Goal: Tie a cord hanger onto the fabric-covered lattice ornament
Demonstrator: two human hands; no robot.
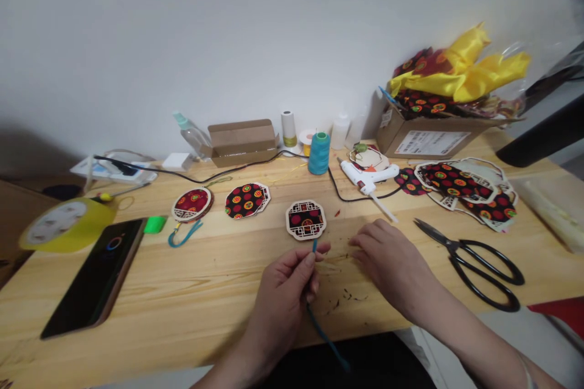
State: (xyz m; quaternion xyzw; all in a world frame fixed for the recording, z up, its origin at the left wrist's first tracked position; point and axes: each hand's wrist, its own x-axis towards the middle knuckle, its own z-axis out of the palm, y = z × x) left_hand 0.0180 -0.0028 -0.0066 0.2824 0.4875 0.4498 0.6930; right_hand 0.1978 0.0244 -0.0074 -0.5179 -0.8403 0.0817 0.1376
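My left hand (289, 285) is closed in a pinch on a teal cord (325, 334), whose end pokes up toward a round wooden lattice ornament with red patterned fabric (305, 219). The cord trails down off the table's front edge. My right hand (390, 261) rests palm down on the wooden table (191, 292) just right of the ornament, fingers bent together near small dark scraps; I cannot make out anything in them.
Black scissors (474, 261) lie to the right. A white glue gun (367, 177), a teal thread spool (318, 153), two more fabric ornaments (192, 204) (246, 200), a phone (98, 276), yellow tape (64, 225) and cardboard boxes (426, 134) stand around the table.
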